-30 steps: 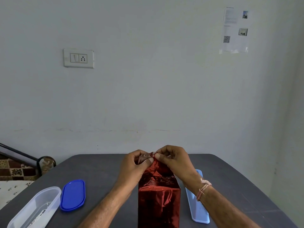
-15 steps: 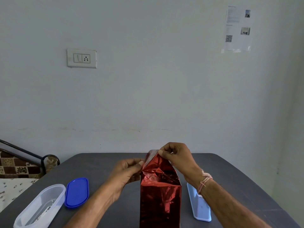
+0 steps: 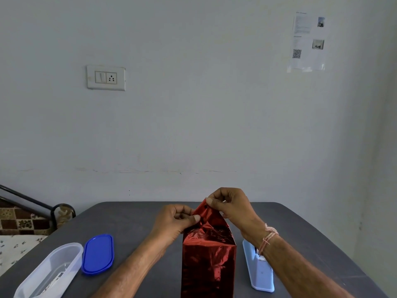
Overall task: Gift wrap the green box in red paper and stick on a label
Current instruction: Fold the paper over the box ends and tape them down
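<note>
The box (image 3: 208,263) is seen upright at the table's (image 3: 129,222) near middle, fully covered in red paper (image 3: 211,220). The paper's peak is pinched by the right hand (image 3: 233,208); the left flap is pinched lower down by the left hand (image 3: 174,222). The hands are held close but apart. A blue lid (image 3: 97,253) and clear tub (image 3: 49,269) are laid out left.

Single head-worn view, behind and above the grip, near, facing forward toward plain white painted wall (image 3: 193,115) beyond it.
</note>
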`<state>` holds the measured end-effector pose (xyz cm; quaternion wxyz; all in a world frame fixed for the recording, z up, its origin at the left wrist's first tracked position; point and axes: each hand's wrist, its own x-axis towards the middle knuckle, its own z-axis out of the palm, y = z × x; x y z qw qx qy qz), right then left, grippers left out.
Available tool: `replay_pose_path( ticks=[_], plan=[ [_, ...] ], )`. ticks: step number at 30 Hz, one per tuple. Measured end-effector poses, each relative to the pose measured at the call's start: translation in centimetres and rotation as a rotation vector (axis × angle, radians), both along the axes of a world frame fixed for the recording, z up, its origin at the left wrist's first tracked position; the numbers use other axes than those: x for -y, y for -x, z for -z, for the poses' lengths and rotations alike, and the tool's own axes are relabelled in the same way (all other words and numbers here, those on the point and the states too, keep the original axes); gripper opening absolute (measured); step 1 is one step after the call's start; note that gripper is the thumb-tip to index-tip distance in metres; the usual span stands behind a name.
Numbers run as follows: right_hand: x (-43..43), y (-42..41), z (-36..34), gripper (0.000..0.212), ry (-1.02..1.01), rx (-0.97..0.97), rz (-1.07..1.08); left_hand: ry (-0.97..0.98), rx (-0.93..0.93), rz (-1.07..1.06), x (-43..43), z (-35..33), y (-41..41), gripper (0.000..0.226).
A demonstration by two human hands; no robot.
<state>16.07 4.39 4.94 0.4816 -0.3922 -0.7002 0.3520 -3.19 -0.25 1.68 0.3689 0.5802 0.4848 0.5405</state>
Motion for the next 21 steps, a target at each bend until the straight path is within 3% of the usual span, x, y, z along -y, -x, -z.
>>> replay_pose_path(
  ticks=[12,21],
  plan=[
    [-0.15,0.02,-0.03,0.009,0.016,-0.013,-0.034,-0.049,-0.193,0.04,-0.46,-0.35,-0.07,0.013],
    [-0.03,-0.12,0.01,0.007,0.011,-0.012,-0.062,-0.01,-0.178,0.112,-0.69,-0.5,-0.09,0.018]
  ],
)
